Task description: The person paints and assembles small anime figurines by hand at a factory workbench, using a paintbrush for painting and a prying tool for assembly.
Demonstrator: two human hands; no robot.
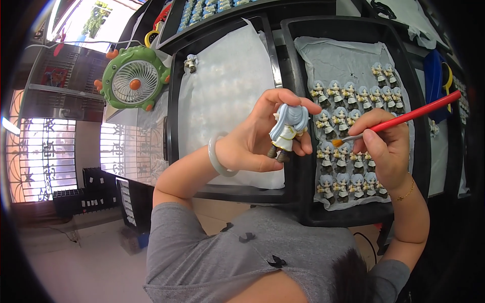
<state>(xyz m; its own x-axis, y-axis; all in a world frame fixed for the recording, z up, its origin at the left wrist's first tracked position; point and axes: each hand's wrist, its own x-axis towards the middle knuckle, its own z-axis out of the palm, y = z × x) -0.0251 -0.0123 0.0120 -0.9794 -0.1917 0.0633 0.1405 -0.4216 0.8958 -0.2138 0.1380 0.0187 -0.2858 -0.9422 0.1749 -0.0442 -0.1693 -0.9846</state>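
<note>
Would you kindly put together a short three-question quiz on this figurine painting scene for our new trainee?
1. True or false: the left hand holds a figurine.
2. What does the right hand hold? A) red-handled brush B) scissors C) sponge
3. Which tray holds only one small figure: the left tray or the right tray?

Key: 1 true; 2 A; 3 the left tray, where the lone figure stands near its far corner.

A dark worktop is covered by black trays. The left tray is lined with white paper, on which one small figurine is set. The right tray is lined likewise, and rows of blue-haired figurines are laid on it. A green fan is stood beside the trays.
</note>
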